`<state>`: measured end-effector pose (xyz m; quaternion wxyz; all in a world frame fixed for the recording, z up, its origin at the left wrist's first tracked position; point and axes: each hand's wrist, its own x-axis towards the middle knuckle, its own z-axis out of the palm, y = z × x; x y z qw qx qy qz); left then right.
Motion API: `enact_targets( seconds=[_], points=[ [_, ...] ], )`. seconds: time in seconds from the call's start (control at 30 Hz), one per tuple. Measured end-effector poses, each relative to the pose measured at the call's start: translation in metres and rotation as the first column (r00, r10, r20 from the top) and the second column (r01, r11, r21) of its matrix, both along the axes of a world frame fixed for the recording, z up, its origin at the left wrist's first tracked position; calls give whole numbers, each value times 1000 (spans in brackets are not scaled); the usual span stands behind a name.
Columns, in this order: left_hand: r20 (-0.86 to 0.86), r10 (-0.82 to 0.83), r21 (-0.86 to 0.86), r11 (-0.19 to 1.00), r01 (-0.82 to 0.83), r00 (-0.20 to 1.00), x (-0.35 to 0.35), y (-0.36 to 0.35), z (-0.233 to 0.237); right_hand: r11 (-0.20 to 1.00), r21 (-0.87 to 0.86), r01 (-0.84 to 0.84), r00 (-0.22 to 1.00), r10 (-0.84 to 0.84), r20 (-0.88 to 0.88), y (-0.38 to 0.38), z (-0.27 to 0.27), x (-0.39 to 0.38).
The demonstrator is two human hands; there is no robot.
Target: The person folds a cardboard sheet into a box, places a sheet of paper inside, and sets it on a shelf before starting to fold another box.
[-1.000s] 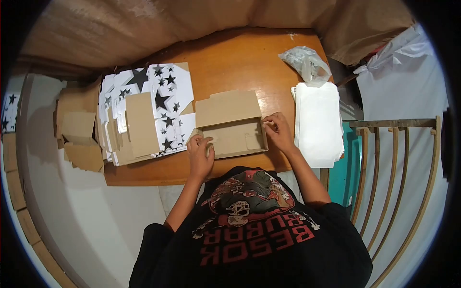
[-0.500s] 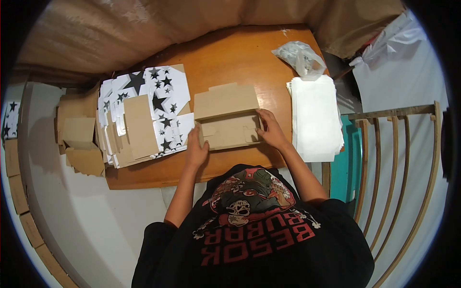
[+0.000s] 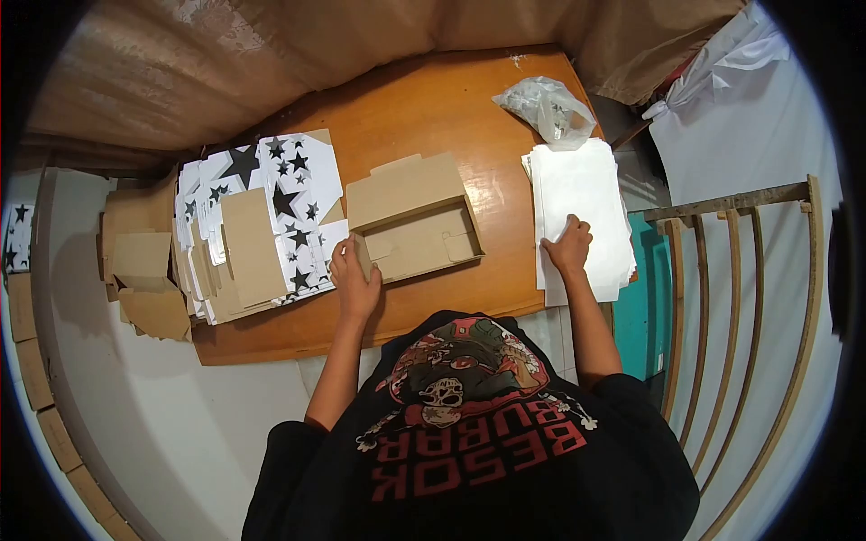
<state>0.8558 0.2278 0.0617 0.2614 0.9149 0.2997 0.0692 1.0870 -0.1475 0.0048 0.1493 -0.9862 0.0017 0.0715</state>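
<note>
An open cardboard box (image 3: 424, 263) lies on the wooden table in front of me, its lid (image 3: 406, 191) folded back away from me. My left hand (image 3: 357, 281) is at the box's near left corner, thumb and fingers closed about its end wall. Over the stack of white paper sheets (image 3: 577, 180) to the right is my right hand (image 3: 568, 247). Its thumb and fingers are apart at the top sheet, and it holds nothing that I can see.
Flat box blanks with black stars (image 3: 287, 200) are piled on the table's left. Brown cardboard pieces (image 3: 144, 255) sit beyond them. A clear plastic bag (image 3: 550, 110) lies behind the paper. At the right stands a wooden rack (image 3: 731, 316) beside a teal surface (image 3: 642, 307).
My right hand has let go of the box's right end and moved right onto the paper stack. The box now sits slightly turned, with my left hand still at its left end.
</note>
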Motion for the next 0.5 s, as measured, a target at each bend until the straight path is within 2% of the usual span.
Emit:
enact_targets(
  seconds=[0.13, 0.3, 0.37, 0.43, 0.5],
  points=[
    [111, -30, -25, 999, 33, 993, -3, -4, -4, 998, -33, -49, 999, 50, 9, -5, -12, -3],
    [237, -86, 35, 996, 80, 968, 5, -24, 18, 999, -29, 20, 999, -19, 40, 6, -15, -4],
    [215, -294, 92, 956, 280, 931, 9, -36, 33, 999, -29, 19, 998, -18, 55, 10, -7, -5],
    [278, -341, 80, 940, 332, 898, 19, -57, 42, 999, -30, 22, 997, -20, 69, 10, -3, -7],
    [347, -517, 18, 838, 546, 782, 30, -72, 42, 1000, -21, -5, 992, 8, 124, 7, -2, -7]
  ],
)
